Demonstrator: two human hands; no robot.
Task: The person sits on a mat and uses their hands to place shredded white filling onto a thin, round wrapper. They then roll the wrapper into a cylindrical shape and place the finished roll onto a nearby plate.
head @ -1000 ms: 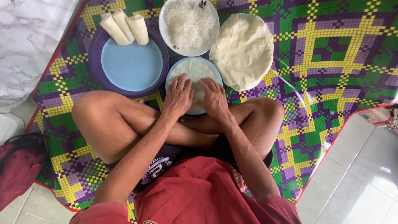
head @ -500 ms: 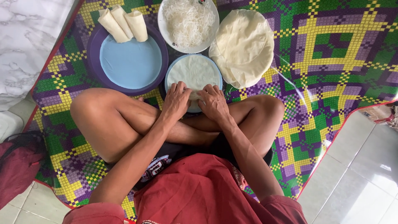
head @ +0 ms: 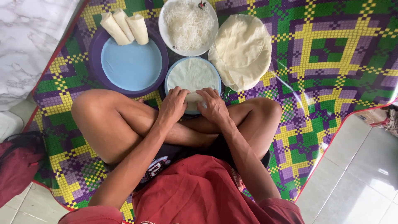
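Head view looks down on a person sitting cross-legged on a checked mat [head: 331, 62] of purple, green and yellow. Both hands rest on the near edge of a small blue plate [head: 171, 79] that carries a round white wrapper [head: 192, 74]. The left hand [head: 173, 105] and the right hand [head: 213, 105] lie side by side, fingers curled down over a folded, rolled-up part of the wrapper [head: 194, 97] pinched between them. The rest of the wrapper lies flat on the plate beyond the fingertips. Left of the plate sits a larger purple plate [head: 130, 66] with three finished rolls [head: 124, 27] at its far rim. Beyond the blue plate stands a white bowl of thin noodles [head: 188, 25]. Right of the plate, touching it, lies a stack of pale wrappers [head: 242, 49].
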